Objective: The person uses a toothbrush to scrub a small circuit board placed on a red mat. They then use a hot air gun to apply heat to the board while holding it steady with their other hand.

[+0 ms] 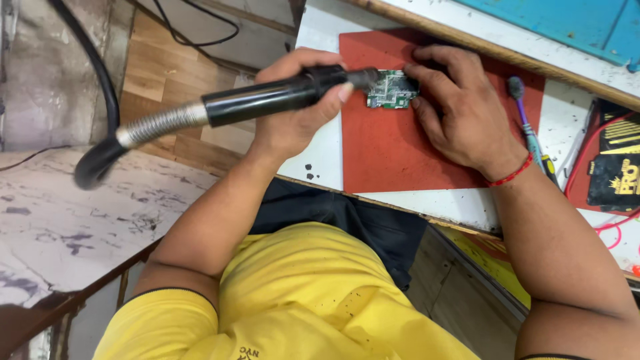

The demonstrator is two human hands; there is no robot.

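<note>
hands: 2 (left hand (293, 113), right hand (460, 110)) | black hot-air wand (267, 100): 1 | green circuit board (392, 89): 1 | red mat (393, 143): 1 | toothbrush (523, 120): 1 | red wrist thread (512, 175): 1 | desk (320, 153): 1 | black hose (93, 73): 1

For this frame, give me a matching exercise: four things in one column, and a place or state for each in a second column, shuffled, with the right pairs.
Things:
1. hot-air tool
2. circuit board
3. brush
4. red mat

Places or states:
A. lies on the white bench to the right of the mat, untouched
B. gripped in the left hand, nozzle pointed at the board
C. spread flat on the bench under the board
D. lies on the mat, steadied by the right hand

Pairs: 1-B, 2-D, 3-A, 4-C
</note>
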